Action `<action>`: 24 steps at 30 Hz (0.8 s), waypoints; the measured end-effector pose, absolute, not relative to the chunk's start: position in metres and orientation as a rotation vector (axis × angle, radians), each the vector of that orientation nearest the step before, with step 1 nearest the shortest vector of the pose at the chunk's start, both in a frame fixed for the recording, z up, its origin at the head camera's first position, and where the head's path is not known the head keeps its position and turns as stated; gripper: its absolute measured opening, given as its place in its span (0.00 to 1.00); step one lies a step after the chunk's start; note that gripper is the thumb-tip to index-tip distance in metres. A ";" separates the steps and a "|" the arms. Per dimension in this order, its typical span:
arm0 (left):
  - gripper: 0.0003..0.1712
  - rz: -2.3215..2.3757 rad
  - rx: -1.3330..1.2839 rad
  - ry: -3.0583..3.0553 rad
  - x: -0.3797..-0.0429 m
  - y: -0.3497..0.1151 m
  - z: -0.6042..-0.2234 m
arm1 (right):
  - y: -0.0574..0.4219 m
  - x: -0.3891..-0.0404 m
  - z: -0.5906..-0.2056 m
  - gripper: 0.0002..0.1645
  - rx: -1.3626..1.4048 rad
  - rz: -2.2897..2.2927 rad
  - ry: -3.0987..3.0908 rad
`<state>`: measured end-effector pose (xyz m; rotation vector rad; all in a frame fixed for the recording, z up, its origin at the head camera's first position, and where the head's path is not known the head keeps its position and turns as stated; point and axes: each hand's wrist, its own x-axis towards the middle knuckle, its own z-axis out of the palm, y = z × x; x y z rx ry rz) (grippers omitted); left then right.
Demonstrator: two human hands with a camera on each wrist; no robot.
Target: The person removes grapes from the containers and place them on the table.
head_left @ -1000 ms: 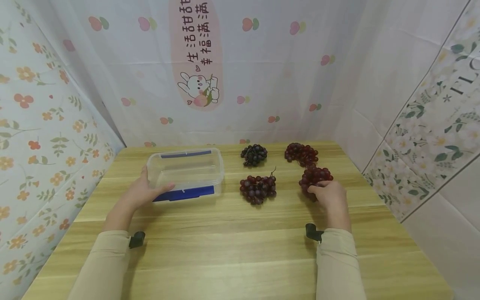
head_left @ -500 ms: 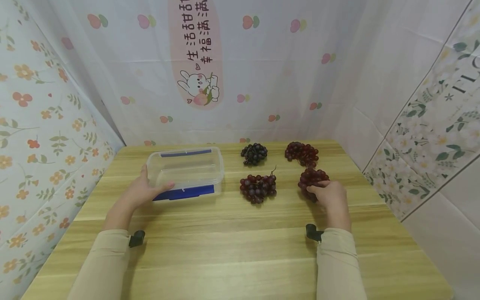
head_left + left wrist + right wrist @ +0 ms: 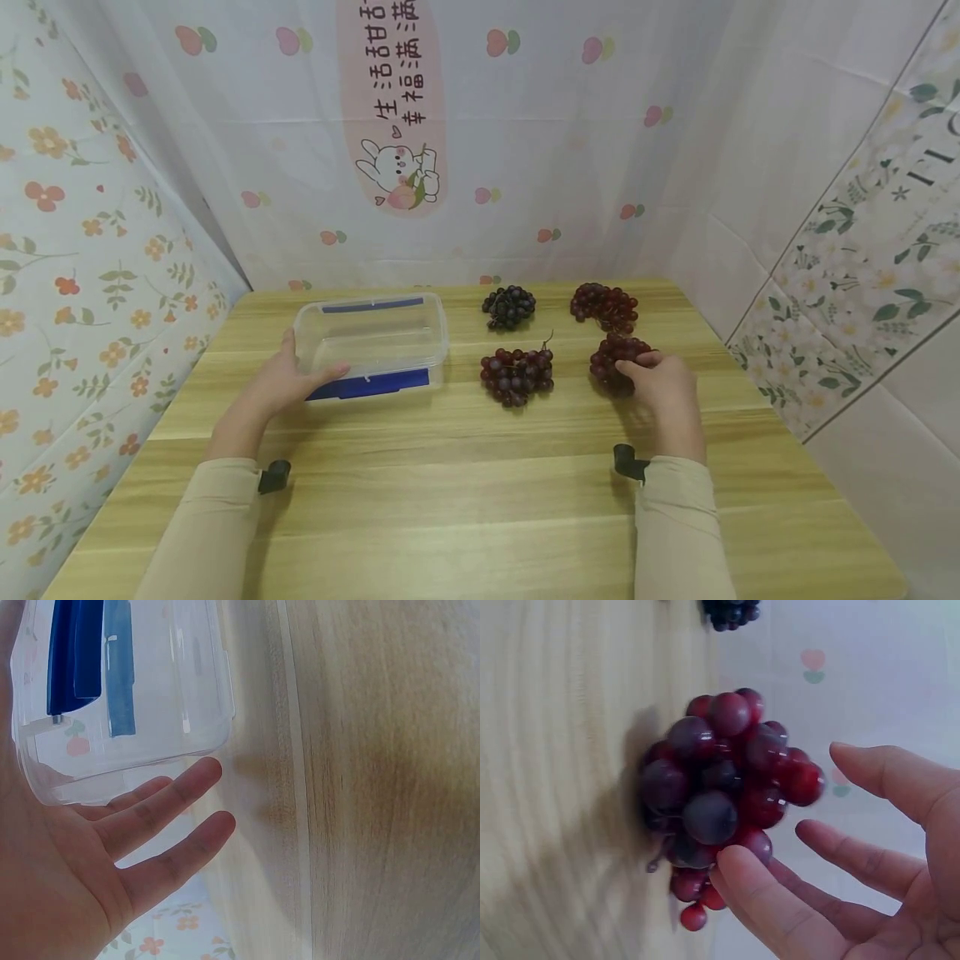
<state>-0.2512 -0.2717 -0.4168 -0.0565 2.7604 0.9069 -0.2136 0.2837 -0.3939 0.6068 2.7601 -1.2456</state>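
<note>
My left hand (image 3: 279,385) rests at the near left corner of a clear plastic food container (image 3: 444,342) with blue latches. Its thumb lies over the front rim; in the left wrist view the fingers (image 3: 161,814) stretch out straight against and beside the container's wall. My right hand (image 3: 666,392) is at a bunch of red grapes (image 3: 609,367) on the right of the table. In the right wrist view, the thumb and fingers are spread apart, and one fingertip (image 3: 739,862) touches or nearly touches the grapes (image 3: 720,776).
A dark red bunch of grapes (image 3: 517,377) with a stem lies mid-table. Behind it sits a black bunch (image 3: 508,307), and another red bunch (image 3: 603,307) is at the back right. Patterned curtains (image 3: 562,167) hang behind the wooden table (image 3: 450,500).
The red bunch at my right hand has shifted slightly left, away from the palm, and the right fingers have loosened around it. The left hand and container have stayed put.
</note>
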 end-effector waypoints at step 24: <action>0.84 0.865 -0.015 2.767 -0.254 -0.273 -0.413 | 0.263 -0.213 -0.349 0.42 0.382 -1.122 2.871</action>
